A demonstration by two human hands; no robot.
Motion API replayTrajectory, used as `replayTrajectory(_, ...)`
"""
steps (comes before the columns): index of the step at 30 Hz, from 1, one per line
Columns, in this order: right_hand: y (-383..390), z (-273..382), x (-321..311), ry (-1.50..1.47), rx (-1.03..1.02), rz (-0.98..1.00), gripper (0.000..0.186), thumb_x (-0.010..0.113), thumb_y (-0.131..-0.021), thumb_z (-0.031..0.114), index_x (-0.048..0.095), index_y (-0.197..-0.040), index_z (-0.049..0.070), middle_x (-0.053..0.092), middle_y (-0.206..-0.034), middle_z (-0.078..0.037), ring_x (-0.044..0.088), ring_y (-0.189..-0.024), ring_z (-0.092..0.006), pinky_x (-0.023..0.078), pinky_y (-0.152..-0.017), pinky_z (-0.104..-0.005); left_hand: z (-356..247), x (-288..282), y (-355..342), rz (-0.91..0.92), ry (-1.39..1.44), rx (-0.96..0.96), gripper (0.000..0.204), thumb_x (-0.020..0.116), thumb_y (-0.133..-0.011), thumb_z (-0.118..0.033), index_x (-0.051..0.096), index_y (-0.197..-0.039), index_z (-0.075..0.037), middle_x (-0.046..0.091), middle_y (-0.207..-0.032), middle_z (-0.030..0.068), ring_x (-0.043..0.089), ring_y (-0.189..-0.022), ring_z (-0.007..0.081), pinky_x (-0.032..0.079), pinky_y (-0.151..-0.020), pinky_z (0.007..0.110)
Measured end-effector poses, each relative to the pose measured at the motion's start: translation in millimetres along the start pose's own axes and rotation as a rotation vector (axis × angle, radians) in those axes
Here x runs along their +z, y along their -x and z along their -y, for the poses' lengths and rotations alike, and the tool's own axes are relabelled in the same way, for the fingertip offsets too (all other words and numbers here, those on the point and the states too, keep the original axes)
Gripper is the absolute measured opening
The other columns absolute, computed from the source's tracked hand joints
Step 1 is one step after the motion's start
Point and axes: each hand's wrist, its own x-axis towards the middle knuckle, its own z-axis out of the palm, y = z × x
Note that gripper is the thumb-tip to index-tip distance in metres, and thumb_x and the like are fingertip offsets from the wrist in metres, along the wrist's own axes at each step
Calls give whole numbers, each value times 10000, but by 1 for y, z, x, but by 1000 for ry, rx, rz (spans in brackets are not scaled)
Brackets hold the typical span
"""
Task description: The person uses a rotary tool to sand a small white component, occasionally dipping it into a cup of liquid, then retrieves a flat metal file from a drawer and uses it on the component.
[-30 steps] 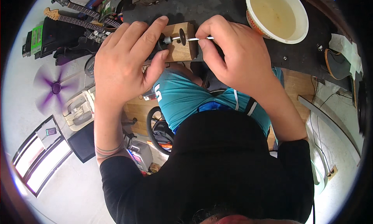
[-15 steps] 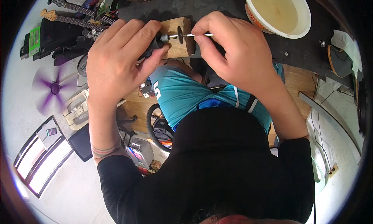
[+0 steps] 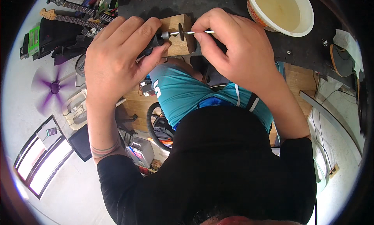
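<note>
My left hand [image 3: 113, 61] is closed round a black rotary tool [image 3: 157, 39], whose metal shaft carries a thin dark disc [image 3: 180, 32]. My right hand [image 3: 241, 53], to the right of the disc, pinches a slim, pale rod [image 3: 188, 32] between thumb and forefinger; its left end is at the disc, and I cannot tell if they touch. Both sit over a light wooden block [image 3: 176, 49] on the dark table's front edge [image 3: 288, 57].
A white bowl [image 3: 309, 18] of yellowish liquid stands just right of my right hand. Two guitars [image 3: 74, 18] and black cases lie at the upper left, above a purple-bladed fan [image 3: 54, 86]. A curved dark-edged object [image 3: 337, 61] is at the table's right.
Both hands, with the tool and rod, have shifted slightly up and left in the picture. The bowl and table appear slightly shifted too. The grips look the same.
</note>
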Motion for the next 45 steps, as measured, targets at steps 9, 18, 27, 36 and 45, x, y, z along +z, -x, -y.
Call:
replayTrajectory(9,-1,0,2,9,6,17,113,821,-1026,96,762,-1122,95,799,-936,-58,782,-825,-297,583,-722,-427,0,1,1,-3,1,-1,435,940,-905,-203,820,-1292,-46,787,-1086,99,728,-923,334,601,-804,428)
replayTrajectory(18,0,0,1,8,-6,9,112,822,-1028,95,761,-1122,87,799,-932,-60,779,-818,-293,580,-716,-420,1,1,2,-8,-4,0,453,949,-896,-211,823,-1302,-53,793,-1099,99,740,-942,339,609,-816,429)
replayTrajectory(27,0,-1,2,-12,4,-5,102,817,-1032,91,765,-1119,92,797,-919,-56,777,-806,-278,573,-709,-412,0,1,1,-9,-3,0,464,958,-888,-212,825,-1303,-55,801,-1117,103,744,-952,348,614,-828,436)
replayTrajectory(36,0,1,0,-13,32,17,103,817,-1030,88,765,-1118,90,804,-932,-62,782,-816,-289,583,-720,-416,1,1,0,-9,3,4,456,958,-882,-197,828,-1296,-56,787,-1080,99,733,-934,340,607,-816,429)
replayTrajectory(45,0,-3,4,0,-15,-26,146,817,-1045,196,707,-1101,119,770,-874,-114,777,-830,-377,604,-739,-502,2,2,1,-15,5,9,453,950,-890,-197,828,-1304,-62,788,-1080,95,731,-929,334,605,-806,425)
